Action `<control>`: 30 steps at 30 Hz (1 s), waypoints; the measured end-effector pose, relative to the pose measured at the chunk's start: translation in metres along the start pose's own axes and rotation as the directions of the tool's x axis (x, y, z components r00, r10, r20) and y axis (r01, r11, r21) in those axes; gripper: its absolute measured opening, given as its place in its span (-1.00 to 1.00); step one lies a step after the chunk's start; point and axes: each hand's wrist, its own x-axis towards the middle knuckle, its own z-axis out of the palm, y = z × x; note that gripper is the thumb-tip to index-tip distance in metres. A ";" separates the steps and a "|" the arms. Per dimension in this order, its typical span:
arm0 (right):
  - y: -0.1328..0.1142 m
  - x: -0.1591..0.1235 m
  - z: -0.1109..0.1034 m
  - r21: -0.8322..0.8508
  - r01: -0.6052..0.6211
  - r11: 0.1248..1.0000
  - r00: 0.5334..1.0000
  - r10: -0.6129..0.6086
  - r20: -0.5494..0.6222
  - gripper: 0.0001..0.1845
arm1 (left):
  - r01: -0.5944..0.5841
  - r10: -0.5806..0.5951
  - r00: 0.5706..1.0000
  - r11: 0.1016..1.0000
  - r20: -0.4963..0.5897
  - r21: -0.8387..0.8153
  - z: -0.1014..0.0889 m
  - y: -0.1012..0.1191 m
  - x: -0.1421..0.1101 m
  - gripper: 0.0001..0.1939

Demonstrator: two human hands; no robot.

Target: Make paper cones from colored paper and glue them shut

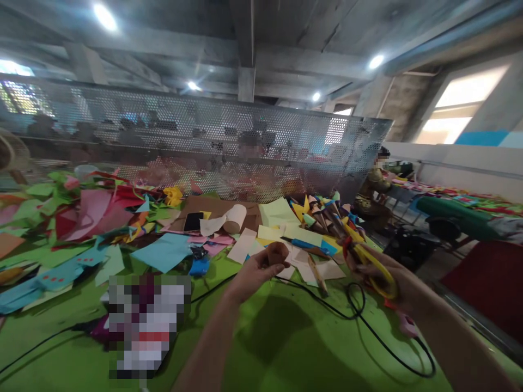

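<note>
My left hand (257, 275) is closed on a small curled piece of brown paper (277, 253), pinched between thumb and fingers above the green table. To the right, my right hand (392, 277) grips a pair of yellow-handled scissors (382, 268), slightly smeared by motion; the blades point up and to the left. Pale paper sheets (322, 270) lie between the two hands, with a pencil-like wooden stick (317, 275) on them. Beyond the sheets is a blue pen-like tool (306, 246). A black cable (327, 309) runs across the table under both hands.
Heaped coloured paper (93, 218) covers the left side. A white paper roll (236, 219) and a phone-like dark rectangle (193, 221) lie at the back, before a perforated metal screen (245, 147). A purple corded tool (102, 328) lies front left. Another person (373, 185) sits far right.
</note>
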 end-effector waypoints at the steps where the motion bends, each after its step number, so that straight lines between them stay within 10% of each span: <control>1: 0.002 -0.003 0.012 0.043 -0.024 0.999 0.999 0.025 -0.023 -0.45 | 0.001 -0.001 1.000 1.000 -0.001 -0.001 0.000 0.000 0.000 -0.50; 14: -0.005 -0.016 0.059 -0.378 0.177 0.909 0.967 -0.088 0.240 -0.16 | 0.019 -0.024 0.998 0.995 0.055 0.097 -0.007 -0.010 0.002 -0.50; 30: 0.008 -0.009 0.077 -0.252 0.329 0.910 0.884 -0.203 0.420 -0.41 | 0.072 -0.087 0.994 0.980 0.072 0.183 -0.006 -0.012 0.003 -0.53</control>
